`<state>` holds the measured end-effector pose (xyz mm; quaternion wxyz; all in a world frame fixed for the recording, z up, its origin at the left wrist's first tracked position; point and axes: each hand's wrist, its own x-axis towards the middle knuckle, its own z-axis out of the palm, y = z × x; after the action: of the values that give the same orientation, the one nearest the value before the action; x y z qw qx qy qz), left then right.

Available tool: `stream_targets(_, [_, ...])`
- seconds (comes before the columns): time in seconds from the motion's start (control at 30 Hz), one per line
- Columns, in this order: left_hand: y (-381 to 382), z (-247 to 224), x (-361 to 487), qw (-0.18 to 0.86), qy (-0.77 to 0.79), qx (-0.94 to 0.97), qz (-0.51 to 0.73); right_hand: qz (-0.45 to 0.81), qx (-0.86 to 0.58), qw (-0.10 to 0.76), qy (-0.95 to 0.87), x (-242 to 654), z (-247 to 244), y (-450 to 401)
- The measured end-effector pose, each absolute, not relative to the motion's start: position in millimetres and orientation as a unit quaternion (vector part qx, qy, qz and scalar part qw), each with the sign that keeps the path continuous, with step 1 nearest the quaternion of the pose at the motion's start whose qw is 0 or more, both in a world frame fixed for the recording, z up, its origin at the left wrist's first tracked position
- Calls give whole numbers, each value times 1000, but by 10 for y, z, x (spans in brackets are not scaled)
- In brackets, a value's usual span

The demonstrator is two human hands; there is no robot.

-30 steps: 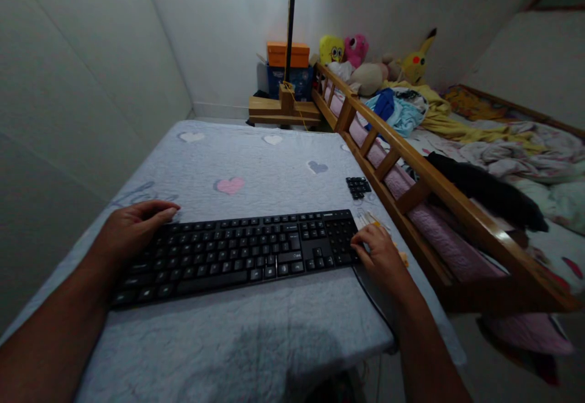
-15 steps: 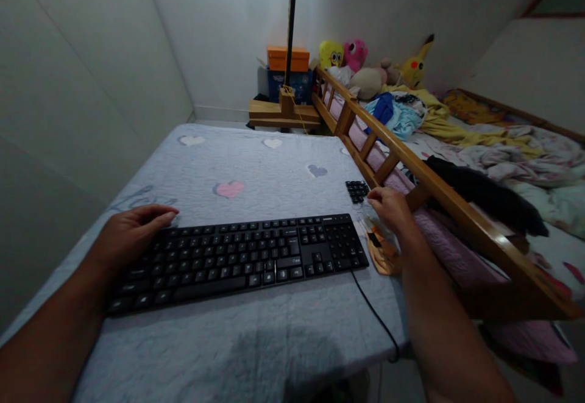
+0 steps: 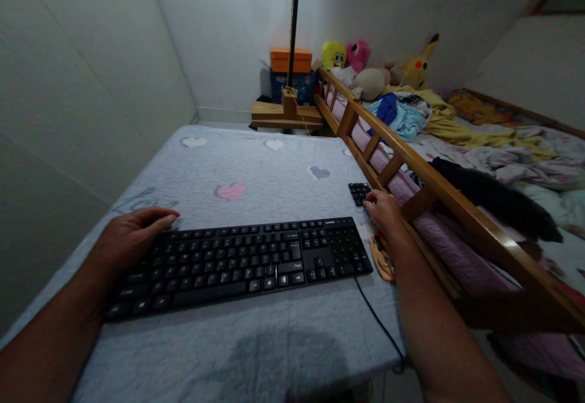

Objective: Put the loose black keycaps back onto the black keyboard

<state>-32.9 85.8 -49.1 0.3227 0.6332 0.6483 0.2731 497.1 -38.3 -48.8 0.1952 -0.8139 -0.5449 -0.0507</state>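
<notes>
A black wired keyboard (image 3: pixel 256 256) lies across the bed cover, its cable running off the front edge. The number pad (image 3: pixel 346 244) at its right end looks bare of caps, with small stubs showing. A block of loose black keycaps (image 3: pixel 359 192) sits beyond the keyboard's right corner. My right hand (image 3: pixel 382 209) is at the lower right of those keycaps, thumb and finger pinched together; what is between them is too small to tell. My left hand (image 3: pixel 137 232) rests over the keyboard's left end, thumb and fingers pressed together near its top edge, their grip unclear.
An orange-brown packet (image 3: pixel 381 258) lies right of the keyboard, partly behind my right forearm. A wooden bed rail (image 3: pixel 411 168) borders the right side, with clothes and plush toys beyond it. Boxes (image 3: pixel 291 61) and a wooden stand (image 3: pixel 269 113) stand at the back.
My right hand has shifted slightly toward me and left against the keycaps, and its forearm covers more of the packet. My left hand keeps its place. The camera view has moved a little.
</notes>
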Motion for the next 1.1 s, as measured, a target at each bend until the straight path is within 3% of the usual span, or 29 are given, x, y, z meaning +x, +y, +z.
stream_targets(0.7, [838, -480, -333, 332, 641, 636, 273, -32, -827, 214, -519, 4859, -259, -603])
stream_targets(0.9, [854, -499, -345, 321, 645, 638, 272, 74, -774, 325, -538, 4576, -29, -914])
stream_targets(1.1, [830, -469, -317, 323, 649, 632, 275, 131, -684, 310, -648, 4096, 5, -1286])
